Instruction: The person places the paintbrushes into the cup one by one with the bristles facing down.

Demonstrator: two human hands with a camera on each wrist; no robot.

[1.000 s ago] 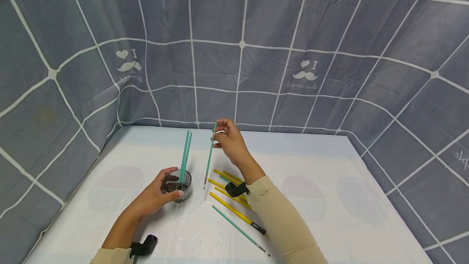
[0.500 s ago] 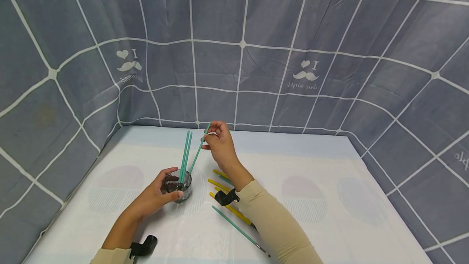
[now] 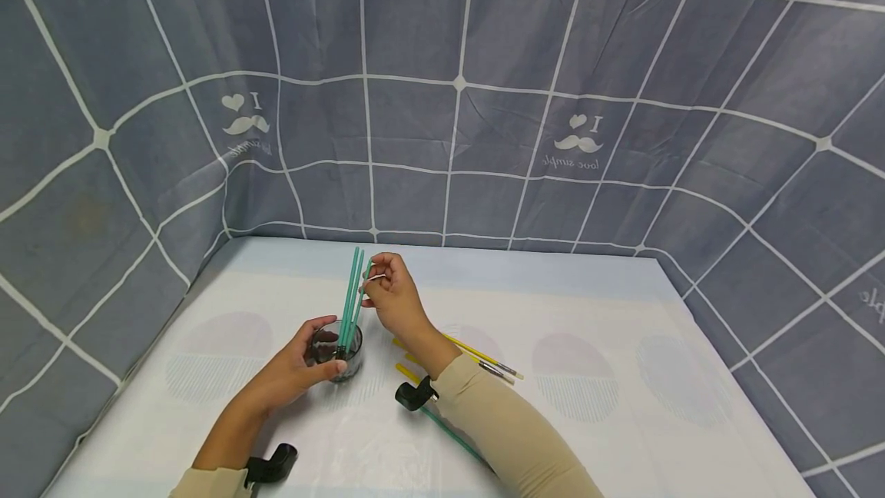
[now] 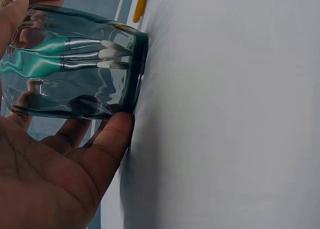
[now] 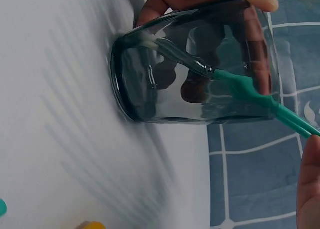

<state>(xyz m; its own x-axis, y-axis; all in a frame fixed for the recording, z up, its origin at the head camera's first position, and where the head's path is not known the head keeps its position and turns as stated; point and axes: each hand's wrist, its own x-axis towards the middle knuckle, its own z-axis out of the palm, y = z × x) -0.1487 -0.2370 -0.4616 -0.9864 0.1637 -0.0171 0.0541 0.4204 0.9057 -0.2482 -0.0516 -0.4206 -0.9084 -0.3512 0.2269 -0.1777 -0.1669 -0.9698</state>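
Note:
In the head view my left hand (image 3: 290, 375) grips a clear drinking glass (image 3: 355, 362) that stands upright on the table. Two green-handled paintbrushes (image 3: 350, 283) lean inside it, handles up. Just above the rim, my right hand (image 3: 396, 298) pinches a third green paintbrush (image 3: 358, 309) near its upper end, and its lower part is inside the glass. Through the glass wall (image 4: 75, 96), the left wrist view shows pale bristles (image 4: 114, 51) pointing down near the base. Fingers of the left hand also wrap the glass (image 5: 175, 106) in the right wrist view.
Several yellow-handled paintbrushes (image 3: 484, 363) lie on the white-covered table (image 3: 664, 436), partly under my right forearm. Another green paintbrush (image 3: 456, 438) lies nearer, also half covered by the sleeve. A grey checked cloth (image 3: 512, 129) hangs behind the table.
My right hand has moved left and down, bringing its green paintbrush from beside the glass into it. The left hand has stayed around the glass. My right sleeve now covers more of the loose brushes.

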